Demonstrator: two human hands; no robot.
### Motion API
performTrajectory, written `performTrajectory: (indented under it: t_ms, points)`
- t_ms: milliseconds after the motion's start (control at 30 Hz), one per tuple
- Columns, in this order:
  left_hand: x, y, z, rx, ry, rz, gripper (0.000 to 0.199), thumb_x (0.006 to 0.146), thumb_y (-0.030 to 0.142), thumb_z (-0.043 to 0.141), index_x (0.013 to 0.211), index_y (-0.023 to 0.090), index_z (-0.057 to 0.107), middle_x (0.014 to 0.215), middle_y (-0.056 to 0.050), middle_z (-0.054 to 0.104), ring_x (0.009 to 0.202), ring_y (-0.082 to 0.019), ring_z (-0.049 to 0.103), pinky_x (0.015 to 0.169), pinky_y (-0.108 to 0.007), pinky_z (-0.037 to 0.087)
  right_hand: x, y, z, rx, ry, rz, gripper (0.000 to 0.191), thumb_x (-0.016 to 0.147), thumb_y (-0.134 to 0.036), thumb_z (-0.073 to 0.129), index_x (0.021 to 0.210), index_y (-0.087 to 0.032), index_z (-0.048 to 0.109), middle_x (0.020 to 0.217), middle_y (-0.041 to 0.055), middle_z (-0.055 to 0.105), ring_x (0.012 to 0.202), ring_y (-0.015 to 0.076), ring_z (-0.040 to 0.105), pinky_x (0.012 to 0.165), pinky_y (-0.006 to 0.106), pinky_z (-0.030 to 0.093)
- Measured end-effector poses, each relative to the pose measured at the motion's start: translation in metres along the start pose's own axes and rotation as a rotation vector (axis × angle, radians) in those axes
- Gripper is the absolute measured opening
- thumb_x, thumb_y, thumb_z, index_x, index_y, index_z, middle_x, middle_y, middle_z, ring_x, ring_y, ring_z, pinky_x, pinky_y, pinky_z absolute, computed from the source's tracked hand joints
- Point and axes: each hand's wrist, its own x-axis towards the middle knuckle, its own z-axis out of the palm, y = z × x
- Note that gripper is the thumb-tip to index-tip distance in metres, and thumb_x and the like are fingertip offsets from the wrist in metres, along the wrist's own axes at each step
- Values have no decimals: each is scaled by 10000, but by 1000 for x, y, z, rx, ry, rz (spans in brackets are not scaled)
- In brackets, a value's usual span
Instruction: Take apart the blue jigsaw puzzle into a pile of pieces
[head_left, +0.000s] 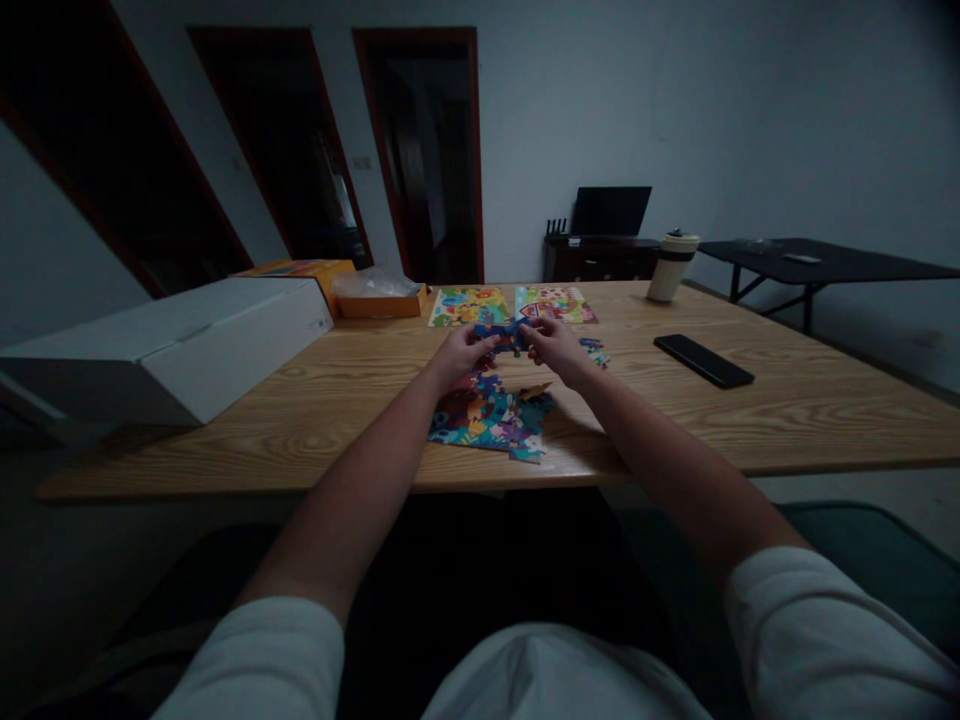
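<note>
Two hands meet above the middle of the wooden counter (787, 400), and between them you hold a small strip of joined blue puzzle pieces (508, 336); your left hand (463, 355) pinches its left end with fingers closed on it, and your right hand (553, 345) grips the right end the same way; the strip hangs just above the counter, not resting on it. Directly beneath your hands, close to the near edge, lies a partly built puzzle (491, 415) in blues, oranges and purples, its outline ragged; a few loose pieces (596, 352) sit just to the right of your right hand. Toward the far edge you have two finished picture boards side by side, a yellow-green one (466, 305) and a pink-toned one (556, 304); left of them stands an orange box tray (380, 303) with clear plastic bunched in it, and a long white box (172, 345) fills the left end of the counter. On the right side a black phone (703, 360) lies flat, well apart from your hands; a pale lidded cup (672, 266) stands upright near the far edge.
</note>
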Motion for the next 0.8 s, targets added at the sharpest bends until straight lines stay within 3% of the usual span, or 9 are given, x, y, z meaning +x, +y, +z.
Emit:
performTrajectory:
  t_ms: [233,400,600,700,800]
  points:
    - [-3,1,3,-12,12,-51,342,760,267,784,971,163,536,780,-1,647,557,-118,638,539,-232,509,-6,-4,11,97,35,95,198,882,-269,597,896,-235,403,652,-55,611,468,111,590,452,230,496]
    - [-3,4,3,-30,7,-48,316,772,268,770,968,157,549,770,1,642,565,-115,640,542,-223,500,-11,-8,13,59,-19,130,207,894,-311,579,891,-240,385,722,-41,619,579,135,664,463,217,487]
    - [-5,4,3,-85,-11,-57,327,777,250,770,995,153,547,825,-19,666,606,-133,673,577,-243,522,-11,-2,12,-197,45,0,171,924,-365,541,971,-227,452,664,-40,566,479,107,550,400,197,386]
    - [-4,1,3,-151,-30,-64,351,768,230,777,1006,152,531,882,-41,690,686,-153,706,664,-275,552,-11,4,16,-202,29,-26,233,921,-389,540,1077,-224,488,665,-39,564,475,110,521,401,206,391]
    - [-3,-4,4,-196,-47,-56,397,733,186,795,1003,157,506,858,-31,693,717,-168,716,720,-310,561,-8,10,19,-166,27,-77,249,907,-397,545,1066,-206,533,763,-12,609,521,98,531,451,209,427]
